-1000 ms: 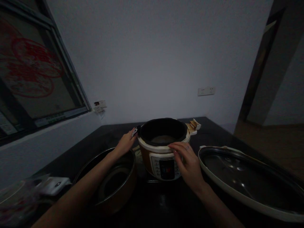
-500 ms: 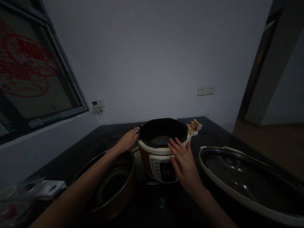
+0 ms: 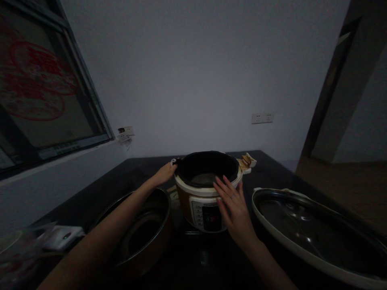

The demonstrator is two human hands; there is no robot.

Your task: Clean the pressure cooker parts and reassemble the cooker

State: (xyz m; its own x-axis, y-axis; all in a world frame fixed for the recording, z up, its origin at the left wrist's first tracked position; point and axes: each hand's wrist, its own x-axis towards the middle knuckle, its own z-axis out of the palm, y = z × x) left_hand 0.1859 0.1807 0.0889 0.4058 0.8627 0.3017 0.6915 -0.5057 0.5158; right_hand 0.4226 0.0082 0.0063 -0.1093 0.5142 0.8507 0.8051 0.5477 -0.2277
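Observation:
An electric pressure cooker without its lid stands on the dark tabletop, its black inside open to view. At the left side of its rim, my left hand is closed on a small white cloth-like thing, mostly hidden by the fingers. My right hand, wearing a ring, lies with fingers spread against the front right of the rim and covers part of the control panel. Below my left forearm sits a round dark pot with a shiny rim.
A large lid with a pale edge lies on the right of the dark table. A white power strip and a plastic bag are at lower left. The wall holds sockets; a window is on the left.
My left hand has shifted slightly along the left rim, away from me, with the white thing. My right hand stays at the front right of the cooker.

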